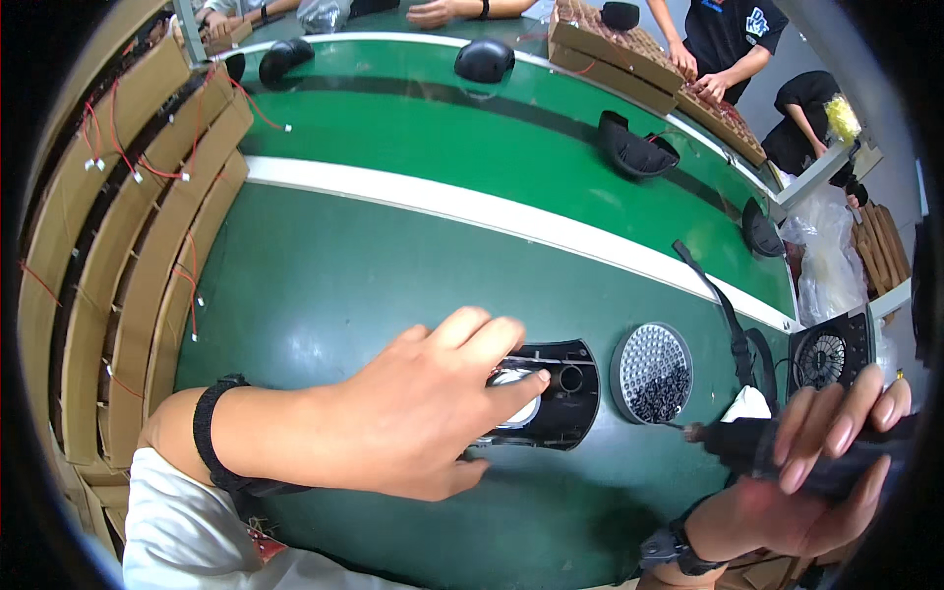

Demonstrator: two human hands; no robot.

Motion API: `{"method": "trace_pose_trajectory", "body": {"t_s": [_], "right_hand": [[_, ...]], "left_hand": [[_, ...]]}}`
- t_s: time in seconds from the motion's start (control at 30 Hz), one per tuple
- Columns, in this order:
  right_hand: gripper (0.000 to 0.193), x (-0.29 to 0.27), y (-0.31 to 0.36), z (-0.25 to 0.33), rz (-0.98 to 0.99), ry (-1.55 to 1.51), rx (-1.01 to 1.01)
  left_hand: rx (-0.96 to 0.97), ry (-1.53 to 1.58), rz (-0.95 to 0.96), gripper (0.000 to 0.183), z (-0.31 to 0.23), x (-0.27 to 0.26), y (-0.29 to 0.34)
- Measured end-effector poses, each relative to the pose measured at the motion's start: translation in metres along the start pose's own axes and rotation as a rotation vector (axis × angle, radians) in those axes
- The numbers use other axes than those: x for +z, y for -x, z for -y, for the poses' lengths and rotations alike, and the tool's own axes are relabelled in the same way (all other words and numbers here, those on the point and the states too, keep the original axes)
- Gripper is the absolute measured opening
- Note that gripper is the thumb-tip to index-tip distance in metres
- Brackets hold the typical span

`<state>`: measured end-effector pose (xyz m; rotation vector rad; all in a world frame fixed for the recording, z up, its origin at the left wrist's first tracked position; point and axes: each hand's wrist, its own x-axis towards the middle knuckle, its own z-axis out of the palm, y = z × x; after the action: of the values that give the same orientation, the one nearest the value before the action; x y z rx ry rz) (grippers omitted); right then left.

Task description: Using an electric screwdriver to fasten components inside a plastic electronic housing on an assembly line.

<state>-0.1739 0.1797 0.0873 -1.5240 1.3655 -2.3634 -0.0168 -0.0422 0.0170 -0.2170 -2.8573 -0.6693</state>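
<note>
My left hand (423, 403) lies across a black plastic housing (580, 423) on the green bench. Its fingers reach over the far edge, the index finger stretches across the inside, and the thumb is by the near edge. A round part with a white face (519, 405) shows partly beneath that hand. At the lower right, my right hand (826, 472) is wrapped round a black electric screwdriver (737, 442). The screwdriver's thin bit points left, with its tip by the near rim of a round grey dish (618, 382). Small black screws (664, 393) are heaped in the dish.
A conveyor (413, 128) beyond a white rail carries several black shells (634, 147). Cardboard trays (147, 285) with red wires stack at left. A black strap (728, 315) and a small fan (826, 354) are at right. Other people (728, 49) work across the belt.
</note>
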Motion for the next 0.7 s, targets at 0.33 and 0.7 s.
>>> {"method": "trace_pose_trajectory", "body": {"t_s": [0.33, 0.7], "right_hand": [[0.029, -0.068, -0.012, 0.004, -0.192, 0.262, -0.036], [0.022, -0.098, -0.023, 0.0, -0.231, 0.313, 0.004]], "left_hand": [[-0.373, -0.051, -0.279, 0.05, 0.16, -0.038, -0.077], [-1.165, -0.535, -0.081, 0.076, 0.297, -0.096, -0.132]]}}
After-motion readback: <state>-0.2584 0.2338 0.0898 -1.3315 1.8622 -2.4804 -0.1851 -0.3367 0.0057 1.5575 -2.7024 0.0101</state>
